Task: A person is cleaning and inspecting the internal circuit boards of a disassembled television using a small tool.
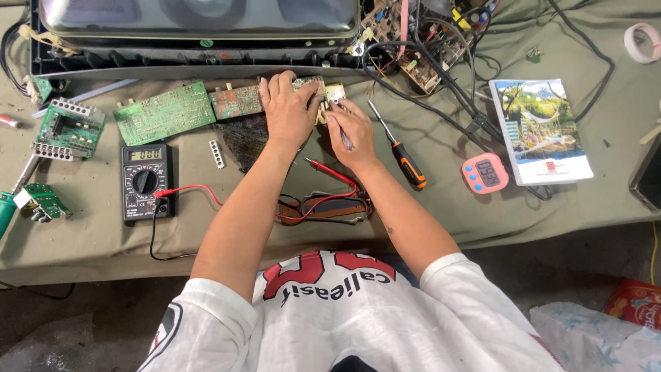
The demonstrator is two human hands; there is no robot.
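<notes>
Hands work at the far middle of the bench (89, 241), close together. The left hand (289, 110) lies flat, fingers spread, pressing a small circuit board (330, 93) down. The right hand (352, 131) is pinched around a thin metal tool (344, 138) whose tip meets that board. Just right lies an orange-handled screwdriver (403, 155). Left of the hands sit green circuit boards (164, 111) and a black multimeter (146, 180), its red probe (329, 172) near the right wrist.
</notes>
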